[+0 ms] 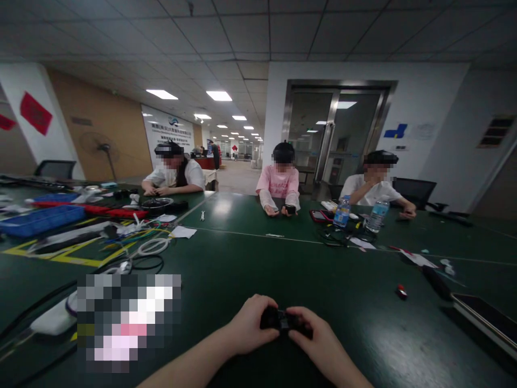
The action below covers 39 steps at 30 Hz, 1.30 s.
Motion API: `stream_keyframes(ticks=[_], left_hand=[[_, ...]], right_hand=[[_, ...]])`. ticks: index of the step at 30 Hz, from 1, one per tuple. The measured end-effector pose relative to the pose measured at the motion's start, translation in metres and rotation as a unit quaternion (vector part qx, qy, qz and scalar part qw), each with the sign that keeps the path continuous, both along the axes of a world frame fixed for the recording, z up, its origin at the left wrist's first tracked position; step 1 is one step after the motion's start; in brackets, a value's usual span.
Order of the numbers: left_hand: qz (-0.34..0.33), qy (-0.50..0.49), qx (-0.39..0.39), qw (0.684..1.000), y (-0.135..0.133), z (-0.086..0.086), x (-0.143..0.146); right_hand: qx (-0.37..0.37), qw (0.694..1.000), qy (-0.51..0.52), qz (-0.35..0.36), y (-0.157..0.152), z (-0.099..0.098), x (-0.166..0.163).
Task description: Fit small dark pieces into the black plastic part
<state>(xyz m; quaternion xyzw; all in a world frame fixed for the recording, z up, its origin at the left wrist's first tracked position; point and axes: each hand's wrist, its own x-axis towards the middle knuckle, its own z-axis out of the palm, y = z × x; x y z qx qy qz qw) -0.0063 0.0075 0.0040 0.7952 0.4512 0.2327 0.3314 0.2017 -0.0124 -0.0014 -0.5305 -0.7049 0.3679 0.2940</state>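
Just above the dark green table, at its near edge, both my hands hold one small black object. My left hand curls round its left end, thumb on the near side and fingers on the far side. Its right end sits in my right hand, pinched between thumb and fingers. The object is dark and partly covered by my fingers, so I cannot make out its kind. To the right, apart from my hands, lies a small red and silver item.
Cables, a white power strip and blue trays crowd the left. At right are water bottles and a dark flat case. A small wrench lies farther off. Three people wearing headsets sit across the table.
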Motion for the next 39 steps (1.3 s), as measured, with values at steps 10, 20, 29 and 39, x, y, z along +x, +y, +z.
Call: stream_keyframes(ticks=[10, 20, 29, 39], left_hand=[[-0.017, 0.004, 0.009, 1.000, -0.001, 0.003, 0.000], [-0.019, 0.004, 0.015, 1.000, -0.002, 0.006, 0.000], [-0.040, 0.022, 0.045, 0.998, 0.002, 0.003, -0.003], [-0.045, 0.040, 0.027, 0.998, -0.003, 0.013, -0.002]], right_hand=[[0.019, 0.999, -0.031, -0.019, 0.001, -0.005, 0.000], [0.037, 0.998, -0.040, -0.010, 0.002, -0.004, -0.004], [0.056, 0.997, -0.059, 0.008, 0.002, -0.003, -0.005], [0.038, 0.999, -0.019, 0.023, 0.001, 0.001, -0.005]])
